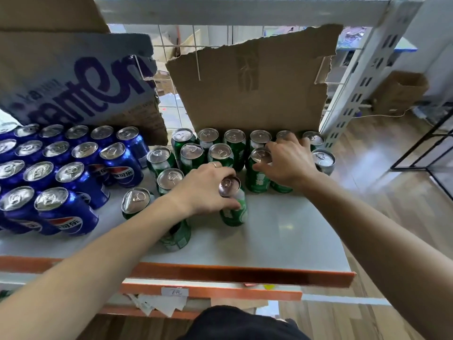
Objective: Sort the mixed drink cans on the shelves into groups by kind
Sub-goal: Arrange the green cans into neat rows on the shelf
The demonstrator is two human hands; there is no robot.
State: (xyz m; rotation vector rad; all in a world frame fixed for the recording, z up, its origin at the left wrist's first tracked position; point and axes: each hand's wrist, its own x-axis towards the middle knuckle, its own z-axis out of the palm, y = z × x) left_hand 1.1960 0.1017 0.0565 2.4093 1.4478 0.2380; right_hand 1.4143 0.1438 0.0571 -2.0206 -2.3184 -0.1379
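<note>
Several blue cola cans (71,192) stand grouped on the left of the white shelf (289,231). Several green soda cans (215,153) stand in rows at the middle and back right. My left hand (203,187) grips the top of one green can (232,209) standing apart at the front. My right hand (286,158) reaches over the back right cans, its fingers curled round the top of a green can (257,177). My left forearm partly hides another green can (176,236).
A torn cardboard sheet (252,89) leans on the wire back behind the green cans. A printed carton (73,82) sits behind the blue cans. The shelf has an orange front edge (220,273) and a perforated metal post (362,82) at right.
</note>
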